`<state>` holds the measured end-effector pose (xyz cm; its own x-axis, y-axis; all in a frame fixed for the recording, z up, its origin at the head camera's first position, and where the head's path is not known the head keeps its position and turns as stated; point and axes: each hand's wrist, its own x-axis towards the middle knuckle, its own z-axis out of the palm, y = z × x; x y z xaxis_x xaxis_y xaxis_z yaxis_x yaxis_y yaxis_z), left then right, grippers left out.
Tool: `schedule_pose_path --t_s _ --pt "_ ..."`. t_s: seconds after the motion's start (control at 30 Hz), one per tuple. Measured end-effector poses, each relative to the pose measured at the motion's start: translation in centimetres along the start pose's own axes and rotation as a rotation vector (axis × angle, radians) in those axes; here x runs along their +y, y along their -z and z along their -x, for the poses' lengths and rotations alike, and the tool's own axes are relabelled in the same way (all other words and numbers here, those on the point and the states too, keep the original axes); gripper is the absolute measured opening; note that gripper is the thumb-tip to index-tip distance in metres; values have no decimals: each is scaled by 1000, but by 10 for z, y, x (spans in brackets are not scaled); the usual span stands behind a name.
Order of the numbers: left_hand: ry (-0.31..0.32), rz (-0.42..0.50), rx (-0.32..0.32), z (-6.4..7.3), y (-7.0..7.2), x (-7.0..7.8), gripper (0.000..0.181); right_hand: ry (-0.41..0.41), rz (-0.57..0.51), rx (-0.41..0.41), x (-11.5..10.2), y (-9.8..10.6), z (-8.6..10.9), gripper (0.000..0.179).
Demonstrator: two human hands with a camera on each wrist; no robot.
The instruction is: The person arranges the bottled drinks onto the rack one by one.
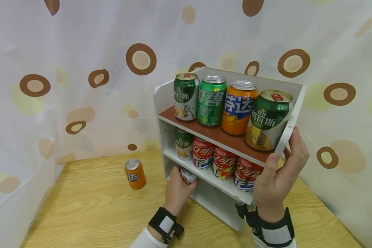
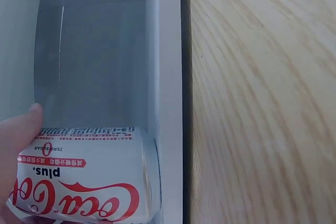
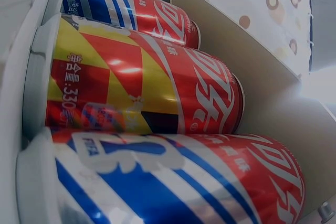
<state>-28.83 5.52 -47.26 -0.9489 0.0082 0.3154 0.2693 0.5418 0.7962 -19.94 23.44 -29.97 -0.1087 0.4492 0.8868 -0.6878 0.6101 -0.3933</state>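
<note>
In the head view, my left hand [image 1: 178,193] reaches into the left end of the bottom compartment of a white shelf rack [image 1: 215,206]. It grips a white Coca-Cola can [image 1: 188,176], largely covered by the fingers. The left wrist view has that Coca-Cola Plus can [image 2: 86,179] standing on the rack's floor, thumb against its side. My right hand [image 1: 274,181] holds the rack's right side panel, thumb in front and fingers round the outer edge. Close to the right wrist camera is a row of red cola cans [image 3: 142,82] on the middle shelf.
On the brown top shelf stand green-and-white cans [image 1: 266,120], a green can [image 1: 212,100] and an orange can [image 1: 239,108]. A green-and-white can [image 1: 183,144] shares the middle shelf. Another orange can [image 1: 135,174] stands left on the wooden table [image 1: 96,206]. Patterned sheeting hangs behind.
</note>
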Motion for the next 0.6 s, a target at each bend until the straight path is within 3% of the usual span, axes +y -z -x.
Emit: schedule_pose_path --t_s 0.13,0.33,0.6 --pt "-7 -6 -19 2 0 -2 74 -1 3 -4 2 1 1 61" --pt "-3 76 -102 6 9 -6 80 -4 7 -3 3 0 2 61" --pt "17 105 -189 5 16 -11 65 4 -2 6 1 -1 0 61"
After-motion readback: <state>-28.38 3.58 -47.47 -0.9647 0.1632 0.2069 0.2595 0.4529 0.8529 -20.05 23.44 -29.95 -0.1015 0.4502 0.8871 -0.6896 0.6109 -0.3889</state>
